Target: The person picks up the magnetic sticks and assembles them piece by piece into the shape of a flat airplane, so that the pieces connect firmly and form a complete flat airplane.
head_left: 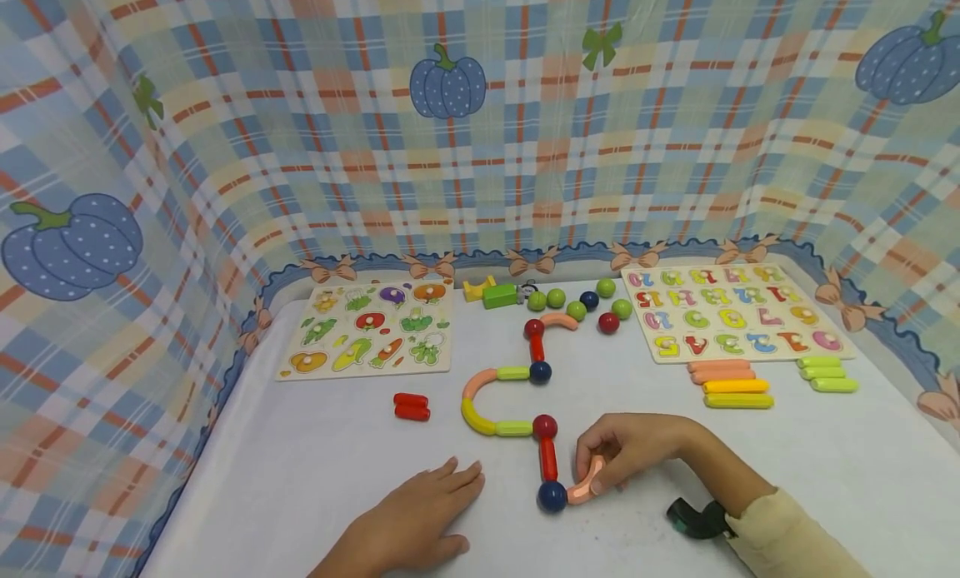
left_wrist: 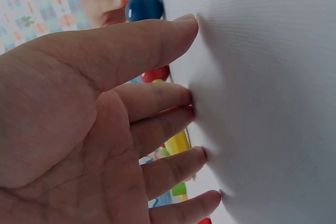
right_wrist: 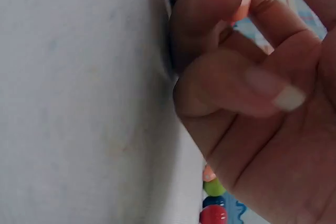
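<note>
My right hand [head_left: 633, 449] pinches a curved salmon stick [head_left: 582, 490] between thumb and fingers, its far end against a blue ball [head_left: 552, 496]. From that ball a chain runs away from me: a red rod [head_left: 548, 459], a red ball [head_left: 544, 427], a green rod [head_left: 514, 429], a yellow curve [head_left: 476, 416] and a salmon curve [head_left: 478, 383]. It continues through another green rod to a second blue ball [head_left: 540, 372], then a red rod, red ball and curved salmon piece [head_left: 561, 320]. Fingers spread, my left hand [head_left: 420, 515] rests on the white tabletop, holding nothing.
Two red rods [head_left: 412, 407] lie left of the chain. A vegetable puzzle board [head_left: 442, 364] is at back left, a number board [head_left: 652, 355] at back right. Several loose balls [head_left: 576, 311] and a green block [head_left: 499, 296] sit behind; yellow rods [head_left: 738, 401] lie right.
</note>
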